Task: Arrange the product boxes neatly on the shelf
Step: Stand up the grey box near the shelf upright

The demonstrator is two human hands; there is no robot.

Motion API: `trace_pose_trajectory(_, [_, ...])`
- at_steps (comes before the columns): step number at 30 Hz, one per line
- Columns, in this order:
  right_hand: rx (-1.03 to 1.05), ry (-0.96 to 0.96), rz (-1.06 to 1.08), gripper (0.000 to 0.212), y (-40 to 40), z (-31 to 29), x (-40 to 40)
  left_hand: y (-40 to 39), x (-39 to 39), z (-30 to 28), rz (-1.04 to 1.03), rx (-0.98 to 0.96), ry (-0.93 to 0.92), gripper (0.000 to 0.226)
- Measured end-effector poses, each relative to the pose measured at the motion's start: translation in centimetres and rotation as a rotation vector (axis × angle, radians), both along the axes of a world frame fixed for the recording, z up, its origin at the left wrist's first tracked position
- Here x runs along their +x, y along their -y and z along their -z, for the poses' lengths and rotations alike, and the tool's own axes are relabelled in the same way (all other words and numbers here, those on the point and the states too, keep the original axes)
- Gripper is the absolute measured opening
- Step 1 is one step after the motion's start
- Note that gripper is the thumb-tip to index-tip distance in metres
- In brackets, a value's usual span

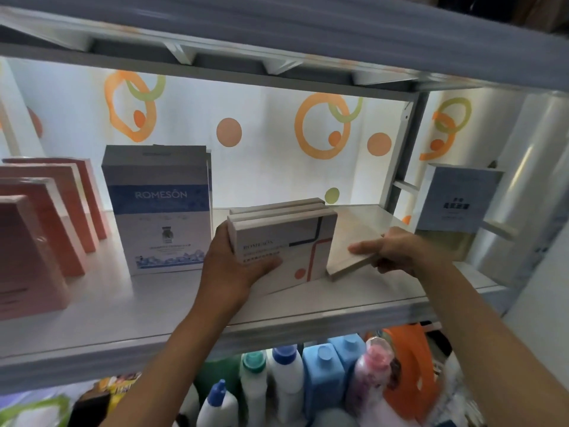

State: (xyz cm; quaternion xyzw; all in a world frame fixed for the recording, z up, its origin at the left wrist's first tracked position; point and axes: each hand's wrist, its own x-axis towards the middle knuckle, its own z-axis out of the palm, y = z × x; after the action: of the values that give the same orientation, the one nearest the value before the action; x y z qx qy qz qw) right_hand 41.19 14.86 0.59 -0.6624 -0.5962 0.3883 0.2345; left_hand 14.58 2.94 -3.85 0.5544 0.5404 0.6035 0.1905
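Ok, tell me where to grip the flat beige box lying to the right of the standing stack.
Probably pinch the flat beige box at its near right edge, coming from the front right. That edge overhangs toward you; the standing stack blocks its left side.

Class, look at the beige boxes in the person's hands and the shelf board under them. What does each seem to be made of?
Beige boxes: probably printed cardboard, matte; sharp folded edges, flat panels, printed lettering and lines.
Shelf board: smooth, pale and slightly glossy, as it reflects light; possibly painted metal or laminate, which the picture cannot settle.

Bare shelf (385, 291) before beige boxes (277, 241)
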Motion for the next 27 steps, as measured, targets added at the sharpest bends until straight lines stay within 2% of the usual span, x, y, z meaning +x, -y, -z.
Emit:
trace_pose_trajectory(2, [0.056, -0.090, 0.015, 0.067, 0.7, 0.4, 0.7, -0.7, 0.1, -0.1, -0.006, -0.004, -0.008, 0.072])
trace_pose_trajectory(7, [0.268, -0.137, 0.021, 0.065, 2.1, 1.8, 1.4, -3.1, 0.1, -0.1, -0.001, -0.026, -0.047, 0.073])
trace_pose_trajectory(11, [0.404, -0.110, -0.016, 0.049, 3.2, 0.7, 1.9, -5.5, 0.2, -0.2, 0.012, -0.057, -0.055, 0.077])
trace_pose_trajectory(15, [0.418, -0.093, -0.045, 0.041, 3.5, -0.3, 2.7, -6.8, 0.2, -0.4, -0.008, -0.064, -0.054, 0.072])
trace_pose_trajectory(23, [0.540, -0.162, 0.001, 0.059, 4.1, 0.9, 4.0, -7.3, 0.9, 0.5, -0.075, -0.022, -0.098, 0.087])
trace_pose_trajectory(27, [0.622, -0.197, 0.018, 0.056, 5.0, 1.5, 3.8, -6.5, 1.0, 0.1, -0.080, -0.029, -0.090, 0.092])
